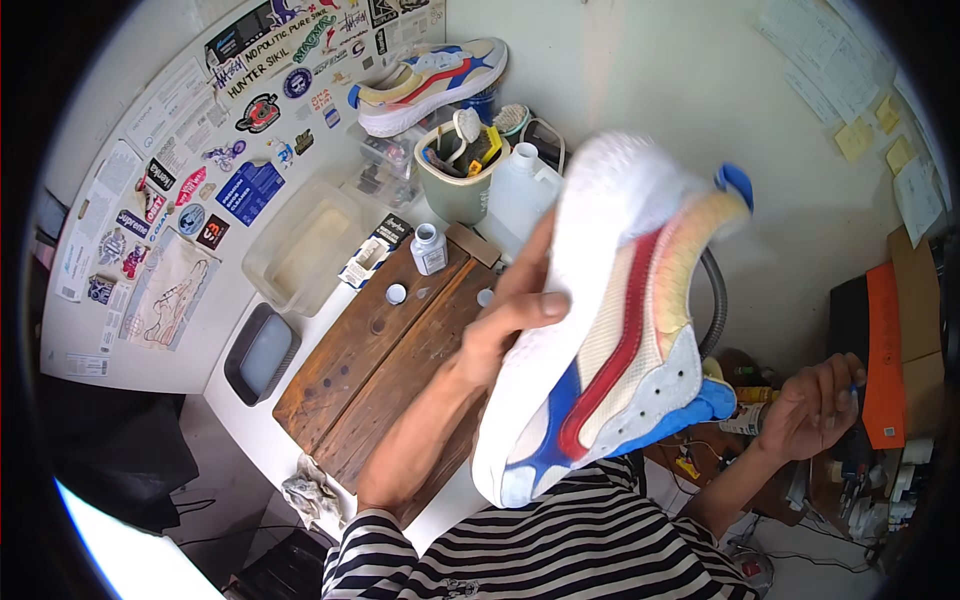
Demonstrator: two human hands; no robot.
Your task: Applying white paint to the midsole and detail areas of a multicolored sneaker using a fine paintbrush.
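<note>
My left hand grips a sneaker by its thick white sole, thumb on the sole's edge, fingers mostly hidden behind. The shoe is held up on its side, toe down and heel up, close to the camera. It has cream mesh, red and blue stripes, a grey lace panel without laces and a blue tongue. Off to the right, my right hand is raised with curled fingers. A small bit of blue shows at its fingertips; I cannot make out what it is.
A wooden board lies on the white table with an uncapped bottle and white cap. Behind stand a clear tub, a green bin, a jug and a matching sneaker. An orange box stands right.
</note>
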